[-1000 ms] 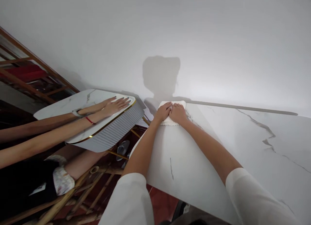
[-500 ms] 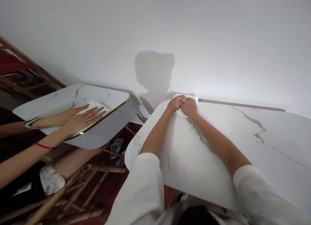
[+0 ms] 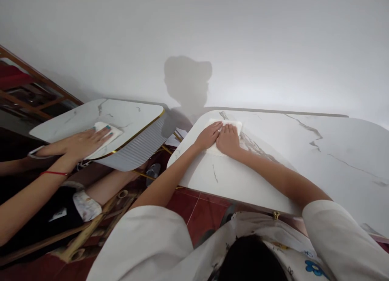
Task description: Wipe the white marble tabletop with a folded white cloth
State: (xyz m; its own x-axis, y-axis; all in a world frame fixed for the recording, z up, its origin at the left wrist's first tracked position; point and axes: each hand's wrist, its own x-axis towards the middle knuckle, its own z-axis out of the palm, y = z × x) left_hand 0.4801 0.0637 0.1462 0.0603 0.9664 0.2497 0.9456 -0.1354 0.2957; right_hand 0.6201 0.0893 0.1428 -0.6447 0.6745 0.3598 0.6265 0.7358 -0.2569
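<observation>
On white cloth (image 3: 233,122), 2 hands (image 3: 209,136) (image 3: 227,141)

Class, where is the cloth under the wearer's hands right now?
In the head view, the cloth lies just right of centre, towards the right-hand table's left end, beneath the left hand and right hand.

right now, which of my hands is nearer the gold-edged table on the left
Left. Your left hand lies flat on the white cloth, on the side toward the gold-edged table; your right hand lies beside it on the same cloth, farther from that table.
</observation>
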